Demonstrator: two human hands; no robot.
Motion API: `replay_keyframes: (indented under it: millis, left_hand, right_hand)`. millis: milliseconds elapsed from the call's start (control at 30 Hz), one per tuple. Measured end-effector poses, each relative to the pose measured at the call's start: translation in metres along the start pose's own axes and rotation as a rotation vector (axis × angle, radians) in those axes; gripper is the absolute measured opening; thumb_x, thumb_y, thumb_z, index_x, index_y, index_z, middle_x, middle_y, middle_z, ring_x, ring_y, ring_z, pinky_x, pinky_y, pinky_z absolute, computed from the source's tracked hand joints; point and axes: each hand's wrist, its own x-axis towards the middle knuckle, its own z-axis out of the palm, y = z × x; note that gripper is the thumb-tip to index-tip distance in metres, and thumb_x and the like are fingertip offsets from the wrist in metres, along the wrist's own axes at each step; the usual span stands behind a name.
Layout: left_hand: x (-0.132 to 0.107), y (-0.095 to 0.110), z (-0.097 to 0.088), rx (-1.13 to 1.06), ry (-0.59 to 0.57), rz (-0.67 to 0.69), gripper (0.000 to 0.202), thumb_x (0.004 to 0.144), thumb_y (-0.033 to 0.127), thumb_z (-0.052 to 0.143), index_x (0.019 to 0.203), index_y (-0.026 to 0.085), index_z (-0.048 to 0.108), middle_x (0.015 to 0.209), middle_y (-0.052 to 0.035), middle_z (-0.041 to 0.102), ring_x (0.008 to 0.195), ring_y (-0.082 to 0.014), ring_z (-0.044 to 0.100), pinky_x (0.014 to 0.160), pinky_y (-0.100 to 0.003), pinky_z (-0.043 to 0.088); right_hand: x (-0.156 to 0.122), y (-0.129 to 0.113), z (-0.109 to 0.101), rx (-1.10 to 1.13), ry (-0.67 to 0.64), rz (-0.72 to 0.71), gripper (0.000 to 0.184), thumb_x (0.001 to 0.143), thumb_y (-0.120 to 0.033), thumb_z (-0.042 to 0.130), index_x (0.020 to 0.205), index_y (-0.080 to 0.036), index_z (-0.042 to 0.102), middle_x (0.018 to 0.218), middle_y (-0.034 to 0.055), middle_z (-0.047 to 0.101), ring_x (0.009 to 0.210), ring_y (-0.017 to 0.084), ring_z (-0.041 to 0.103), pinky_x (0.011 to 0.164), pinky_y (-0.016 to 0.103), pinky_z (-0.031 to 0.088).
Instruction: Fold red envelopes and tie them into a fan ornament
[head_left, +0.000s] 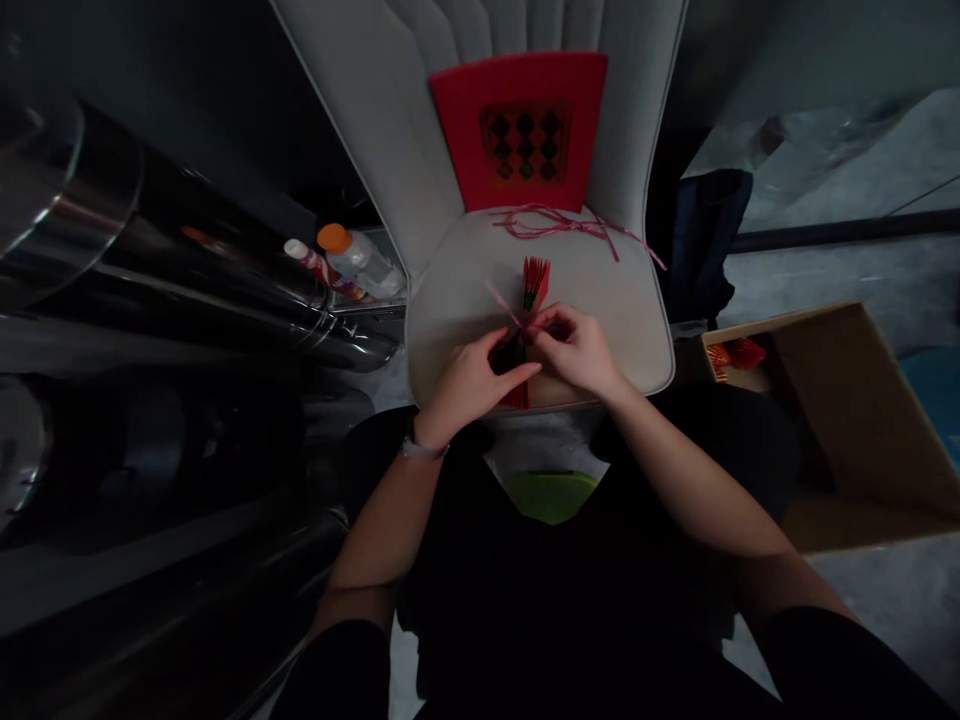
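The red tassel stands upright above the pale chair seat. Your left hand clasps its base, seemingly to steady it, while your right hand pinches a pink string against it, keeping the string taut.

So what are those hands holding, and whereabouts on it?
The left hand grips a red fringed bundle around its middle, below the fanned top. The right hand pinches a pink cord where it meets the bundle.
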Motion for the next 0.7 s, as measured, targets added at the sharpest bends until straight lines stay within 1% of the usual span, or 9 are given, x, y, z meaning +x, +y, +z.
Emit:
replay_keyframes:
  millis: [100, 167, 267, 300, 367, 433, 533, 567, 700]
  left_hand:
    - [-0.011, 0.01, -0.009, 0.176, -0.02, 0.03, 0.023, 0.085, 0.028, 0.08, 0.108, 0.026, 0.082, 0.098, -0.0071, 0.082, 0.083, -0.0275, 0.076, 0.085, -0.039, 0.06]
    - [-0.014, 0.012, -0.014, 0.242, -0.011, 0.072, 0.022, 0.089, 0.022, 0.073, 0.108, 0.028, 0.082, 0.096, -0.0053, 0.082, 0.079, -0.0262, 0.075, 0.086, -0.038, 0.059]
    - [-0.012, 0.008, -0.017, 0.275, -0.039, 0.156, 0.025, 0.092, 0.02, 0.067, 0.112, 0.028, 0.081, 0.106, -0.0054, 0.081, 0.092, -0.0262, 0.076, 0.095, -0.04, 0.057]
    - [-0.011, 0.004, -0.016, 0.271, -0.049, 0.177, 0.025, 0.094, 0.021, 0.066, 0.113, 0.028, 0.08, 0.109, -0.0059, 0.081, 0.098, -0.0263, 0.075, 0.098, -0.041, 0.056]
    - [-0.01, -0.007, -0.013, 0.212, -0.038, 0.18, 0.026, 0.095, 0.024, 0.067, 0.119, 0.027, 0.076, 0.115, -0.0072, 0.079, 0.106, -0.0252, 0.074, 0.103, -0.042, 0.055]
    - [-0.012, -0.023, -0.007, 0.063, 0.03, 0.134, 0.041, 0.09, 0.031, 0.077, 0.129, 0.026, 0.069, 0.118, -0.0086, 0.076, 0.109, -0.0235, 0.073, 0.103, -0.041, 0.056]
    - [-0.017, -0.051, 0.009, -0.22, 0.164, 0.049, 0.09, 0.064, 0.039, 0.098, 0.141, 0.025, 0.054, 0.123, -0.011, 0.072, 0.112, -0.0249, 0.073, 0.102, -0.042, 0.058]
    - [-0.018, -0.06, 0.014, -0.281, 0.185, 0.017, 0.096, 0.06, 0.042, 0.1, 0.142, 0.025, 0.052, 0.123, -0.0116, 0.072, 0.111, -0.0256, 0.074, 0.101, -0.043, 0.059]
    - [-0.02, -0.079, 0.033, -0.351, 0.264, -0.018, 0.084, 0.065, 0.05, 0.096, 0.135, 0.025, 0.056, 0.114, -0.0094, 0.073, 0.104, -0.0239, 0.075, 0.099, -0.043, 0.059]
  right_hand:
    - [-0.001, -0.006, -0.008, -0.062, -0.053, -0.024, 0.011, 0.086, -0.032, 0.071, 0.088, -0.022, 0.068, 0.083, 0.0021, 0.072, 0.073, 0.017, 0.063, 0.069, 0.032, 0.05]
    - [-0.002, -0.012, -0.015, -0.098, -0.093, -0.048, 0.014, 0.085, -0.031, 0.073, 0.096, -0.022, 0.069, 0.083, 0.0014, 0.072, 0.072, 0.017, 0.063, 0.068, 0.031, 0.049]
    - [-0.001, -0.02, -0.023, -0.142, -0.21, -0.066, 0.038, 0.084, -0.03, 0.078, 0.12, -0.024, 0.068, 0.082, -0.0003, 0.073, 0.071, 0.017, 0.065, 0.066, 0.03, 0.049]
    - [0.0, -0.021, -0.025, -0.159, -0.248, -0.063, 0.039, 0.084, -0.032, 0.079, 0.121, -0.024, 0.068, 0.079, -0.0007, 0.072, 0.069, 0.017, 0.065, 0.065, 0.03, 0.048]
    - [0.001, -0.021, -0.028, -0.193, -0.289, -0.047, 0.028, 0.087, -0.038, 0.078, 0.11, -0.023, 0.073, 0.072, -0.0007, 0.069, 0.063, 0.017, 0.062, 0.061, 0.03, 0.046]
    - [0.001, -0.019, -0.03, -0.215, -0.278, -0.031, 0.024, 0.088, -0.044, 0.077, 0.097, -0.022, 0.074, 0.068, 0.0001, 0.068, 0.06, 0.016, 0.06, 0.059, 0.03, 0.044]
    - [-0.001, -0.016, -0.031, -0.239, -0.238, -0.022, 0.026, 0.089, -0.047, 0.078, 0.096, -0.023, 0.074, 0.069, 0.0009, 0.07, 0.06, 0.017, 0.06, 0.058, 0.03, 0.043]
    - [-0.002, -0.015, -0.031, -0.244, -0.228, -0.026, 0.026, 0.089, -0.048, 0.077, 0.096, -0.023, 0.074, 0.069, 0.001, 0.07, 0.06, 0.017, 0.061, 0.058, 0.03, 0.043]
    - [-0.004, -0.012, -0.03, -0.227, -0.235, -0.037, 0.029, 0.088, -0.05, 0.078, 0.094, -0.022, 0.074, 0.07, 0.0018, 0.072, 0.06, 0.018, 0.063, 0.058, 0.031, 0.044]
